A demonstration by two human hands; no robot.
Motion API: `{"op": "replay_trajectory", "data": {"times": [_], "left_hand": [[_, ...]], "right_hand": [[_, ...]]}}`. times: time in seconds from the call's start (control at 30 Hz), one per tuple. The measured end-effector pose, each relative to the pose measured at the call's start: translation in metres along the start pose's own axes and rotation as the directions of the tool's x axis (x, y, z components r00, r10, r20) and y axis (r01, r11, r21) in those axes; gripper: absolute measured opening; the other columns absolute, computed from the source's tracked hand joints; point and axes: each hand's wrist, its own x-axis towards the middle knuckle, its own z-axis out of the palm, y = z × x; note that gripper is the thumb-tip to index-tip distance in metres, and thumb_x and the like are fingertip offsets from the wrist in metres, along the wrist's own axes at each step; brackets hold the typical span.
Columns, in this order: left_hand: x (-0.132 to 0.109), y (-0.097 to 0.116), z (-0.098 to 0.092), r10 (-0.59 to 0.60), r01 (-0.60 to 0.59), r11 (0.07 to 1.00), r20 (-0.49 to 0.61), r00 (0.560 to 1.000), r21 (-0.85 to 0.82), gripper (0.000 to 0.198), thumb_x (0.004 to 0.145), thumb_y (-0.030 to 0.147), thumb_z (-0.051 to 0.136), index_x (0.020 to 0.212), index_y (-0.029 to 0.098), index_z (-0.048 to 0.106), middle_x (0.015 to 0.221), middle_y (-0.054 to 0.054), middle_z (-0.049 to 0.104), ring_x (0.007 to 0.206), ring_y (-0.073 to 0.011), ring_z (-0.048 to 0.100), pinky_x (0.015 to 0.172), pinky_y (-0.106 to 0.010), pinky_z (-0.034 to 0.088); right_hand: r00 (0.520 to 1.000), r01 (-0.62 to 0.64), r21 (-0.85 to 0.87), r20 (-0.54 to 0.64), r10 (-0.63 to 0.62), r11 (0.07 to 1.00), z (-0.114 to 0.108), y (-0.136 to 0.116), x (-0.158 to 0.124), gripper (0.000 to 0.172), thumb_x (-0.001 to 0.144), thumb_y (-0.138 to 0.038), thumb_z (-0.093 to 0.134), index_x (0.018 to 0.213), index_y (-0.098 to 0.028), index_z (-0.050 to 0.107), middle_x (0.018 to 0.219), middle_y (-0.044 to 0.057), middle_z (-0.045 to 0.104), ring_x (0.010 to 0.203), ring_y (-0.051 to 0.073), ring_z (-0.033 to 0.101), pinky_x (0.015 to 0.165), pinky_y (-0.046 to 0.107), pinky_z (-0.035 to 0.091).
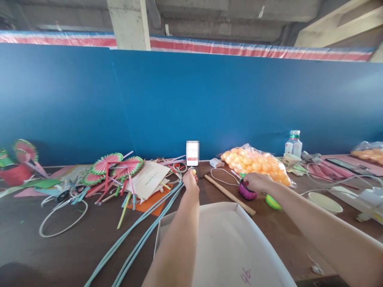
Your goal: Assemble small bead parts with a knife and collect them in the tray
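Note:
My left hand (190,182) is closed, stretched out over the far end of the white box lid. A small yellowish thing (194,172) shows at its fingertips, too small to name. Just beyond stands a white-screened phone (192,155), upright against the blue partition. To the right, my right hand (254,182) is closed on a purple round object (247,193) with a bit of green at its top; the fingers partly cover it. A yellow-green round object (273,202) lies under my right wrist.
Below my arms lies a white box lid (227,239). A wooden stick (229,194) and a bag of orange balls (254,161) lie beyond it. Pale blue tubes (140,227), paper fans (107,164) and papers (151,177) are left; a bottle (295,144) and white bowl (324,202) right.

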Motion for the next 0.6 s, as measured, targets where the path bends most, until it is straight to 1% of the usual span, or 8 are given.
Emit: {"op": "replay_trajectory", "data": {"times": [0.1,0.17,0.27,0.4,0.5,0.6], "left_hand": [[0.0006,-0.0003,0.0005,-0.005,0.005,1.000,0.003,1.000,-0.006,0.017,0.083,0.031,0.061,0.080,0.014,0.060,0.070,-0.002,0.059,0.054,-0.0073,0.054,0.049,-0.018,0.042],[0.0009,-0.0004,0.0009,-0.007,0.007,1.000,0.003,1.000,-0.004,0.017,0.083,0.031,0.061,0.080,0.014,0.060,0.069,-0.002,0.059,0.053,-0.0069,0.053,0.049,-0.017,0.041],[0.0004,-0.0002,0.0010,-0.011,0.011,1.000,0.003,1.000,-0.005,0.016,0.083,0.030,0.061,0.080,0.015,0.060,0.071,-0.001,0.059,0.053,-0.0064,0.052,0.050,-0.017,0.041],[-0.0022,0.0010,0.0012,-0.014,0.014,1.000,0.003,1.000,-0.015,0.015,0.082,0.029,0.063,0.079,0.014,0.060,0.071,-0.002,0.059,0.054,-0.0064,0.052,0.052,-0.017,0.042],[-0.0049,0.0023,0.0013,-0.020,0.020,1.000,0.001,1.000,-0.016,0.015,0.082,0.028,0.062,0.079,0.014,0.060,0.070,-0.001,0.059,0.054,-0.0065,0.052,0.051,-0.017,0.042],[-0.0067,0.0032,0.0011,-0.022,0.022,1.000,0.007,1.000,-0.015,0.015,0.081,0.028,0.063,0.079,0.014,0.060,0.070,-0.001,0.058,0.054,-0.0064,0.052,0.051,-0.017,0.041]], "right_hand": [[1.000,0.001,0.018,0.031,-0.002,1.000,0.0052,0.0042,0.0066,0.026,0.062,-0.013,0.056,0.078,-0.025,0.073,0.074,0.004,0.065,0.069,0.022,0.060,0.061,0.029,0.036],[0.999,0.008,0.024,0.038,-0.009,1.000,0.0073,0.0065,0.0093,0.027,0.060,-0.012,0.056,0.078,-0.024,0.073,0.072,0.003,0.064,0.067,0.021,0.059,0.061,0.029,0.036],[0.999,0.017,0.023,0.038,-0.018,1.000,0.0083,0.0080,0.0097,0.026,0.060,-0.012,0.055,0.077,-0.023,0.072,0.073,0.003,0.063,0.068,0.020,0.058,0.060,0.028,0.035],[1.000,0.019,0.012,0.014,-0.020,1.000,0.0093,0.0096,0.0078,0.022,0.064,-0.015,0.055,0.078,-0.022,0.070,0.075,0.003,0.063,0.070,0.018,0.058,0.059,0.026,0.034],[1.000,0.026,0.027,0.005,-0.026,0.999,0.0095,0.0108,0.0072,0.022,0.064,-0.015,0.055,0.078,-0.022,0.070,0.072,0.001,0.062,0.068,0.016,0.057,0.058,0.025,0.033],[0.999,0.034,0.016,0.029,-0.035,0.999,0.0072,0.0088,0.0060,0.023,0.062,-0.014,0.055,0.076,-0.023,0.071,0.067,0.001,0.059,0.065,0.017,0.057,0.058,0.025,0.033]]}}
